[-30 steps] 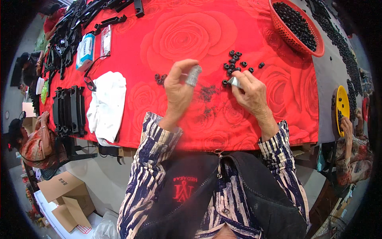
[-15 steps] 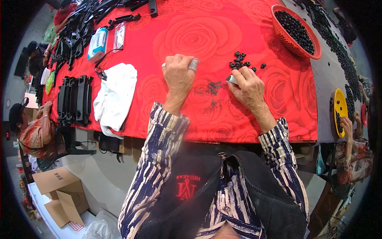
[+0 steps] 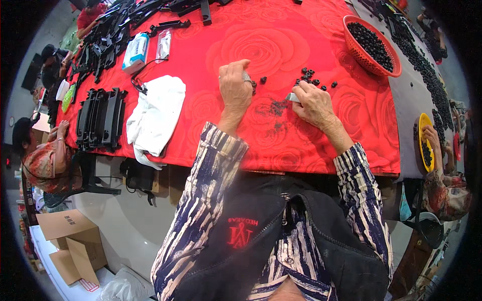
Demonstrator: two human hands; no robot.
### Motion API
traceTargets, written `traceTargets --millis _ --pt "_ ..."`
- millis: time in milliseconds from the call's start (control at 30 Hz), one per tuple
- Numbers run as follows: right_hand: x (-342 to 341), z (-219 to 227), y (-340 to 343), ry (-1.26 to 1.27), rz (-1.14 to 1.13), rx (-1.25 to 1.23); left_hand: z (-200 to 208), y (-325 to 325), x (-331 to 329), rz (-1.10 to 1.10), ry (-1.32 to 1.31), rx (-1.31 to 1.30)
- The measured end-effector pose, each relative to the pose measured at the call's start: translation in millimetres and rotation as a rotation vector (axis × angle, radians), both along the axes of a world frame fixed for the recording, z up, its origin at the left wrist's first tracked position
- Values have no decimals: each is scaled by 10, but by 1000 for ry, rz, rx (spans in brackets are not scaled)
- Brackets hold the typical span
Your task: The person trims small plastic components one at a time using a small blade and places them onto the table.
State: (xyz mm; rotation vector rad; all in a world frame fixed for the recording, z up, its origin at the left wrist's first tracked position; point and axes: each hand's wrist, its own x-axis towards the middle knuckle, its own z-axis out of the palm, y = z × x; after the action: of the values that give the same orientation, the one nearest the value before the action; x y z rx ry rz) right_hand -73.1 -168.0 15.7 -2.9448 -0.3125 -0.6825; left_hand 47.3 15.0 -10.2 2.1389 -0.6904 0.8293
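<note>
Since half a second ago, the left hand (image 3: 234, 93) has loosened from a rounder fist, its index finger now stretched out to the right, and a few black pieces (image 3: 263, 80) have come into sight just beside it. Meanwhile the right hand (image 3: 315, 104) has stayed nearly in place over the near edge of a cluster (image 3: 307, 75) of similar pieces.

On the left hand the other fingers are curled under, with a grey wrap (image 3: 246, 77) on one digit; whether it grips a piece I cannot tell. The right fingers are bent down toward the red cloth (image 3: 211, 47), a pale wrap (image 3: 292, 97) pointing left; their tips are hidden, so their hold cannot be told either.

These pieces are short and rounded, lying at mixed angles; they are too small to read each long axis surely. One lone piece (image 3: 334, 84) lies right of the cluster. Dark crumbs (image 3: 277, 107) are scattered between the hands. Far right stands a red basket (image 3: 357, 52) full of black pieces; left lies a white cloth (image 3: 159, 113).
</note>
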Motion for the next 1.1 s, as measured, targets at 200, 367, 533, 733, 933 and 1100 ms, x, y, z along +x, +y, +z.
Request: traceTargets --millis 200,367,533,733,933,1100 --pt "85 -19 24 4 -34 31 167 -90 -167 -323 90 14" --pt "76 -80 -1 -191 -58 108 119 -120 -214 -317 -28 266" --pt "50 -30 92 -301 32 418 242 -127 -378 -380 274 -134" --pt "-60 47 173 -235 154 687 281 -209 -631 -981 1369 -639" --pt "-53 1 135 -158 210 685 84 -213 -568 -986 1481 -800" --pt "-43 12 106 -76 221 789 138 -180 -513 -903 1511 -775"
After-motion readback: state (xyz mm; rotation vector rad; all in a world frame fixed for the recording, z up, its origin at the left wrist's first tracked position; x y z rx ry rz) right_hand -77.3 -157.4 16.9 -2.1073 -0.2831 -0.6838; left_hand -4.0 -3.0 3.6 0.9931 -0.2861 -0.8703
